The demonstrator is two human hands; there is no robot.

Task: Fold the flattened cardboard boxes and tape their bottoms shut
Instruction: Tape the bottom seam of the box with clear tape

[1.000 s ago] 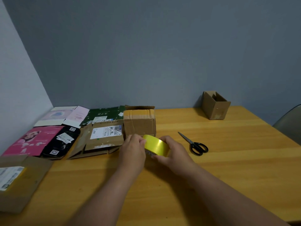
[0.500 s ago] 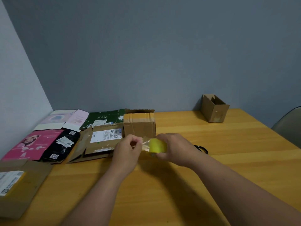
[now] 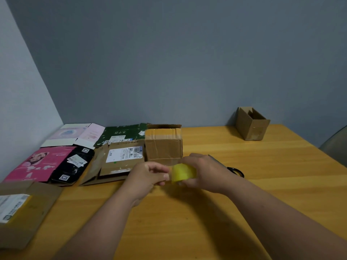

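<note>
A yellow tape roll (image 3: 183,173) is held just above the wooden table (image 3: 262,194), gripped by my right hand (image 3: 208,173). My left hand (image 3: 148,175) pinches at the roll's left edge, where the tape end is. Right behind the hands stands a folded brown cardboard box (image 3: 163,145) with tape across its upper side. A flattened brown box with a white label (image 3: 120,158) lies to its left. Another flattened brown box (image 3: 22,209) lies at the near left.
Flattened pink (image 3: 39,163), black (image 3: 73,166), green (image 3: 122,133) and pale (image 3: 75,134) boxes lie at the back left. Black scissors (image 3: 234,170) are partly hidden behind my right hand. A small open box (image 3: 251,123) stands at the back right. A chair (image 3: 336,145) shows at the right edge.
The roll was raised off the table and turned; my left hand went from resting on it to pinching at its left edge. The camera tipped up slightly.
</note>
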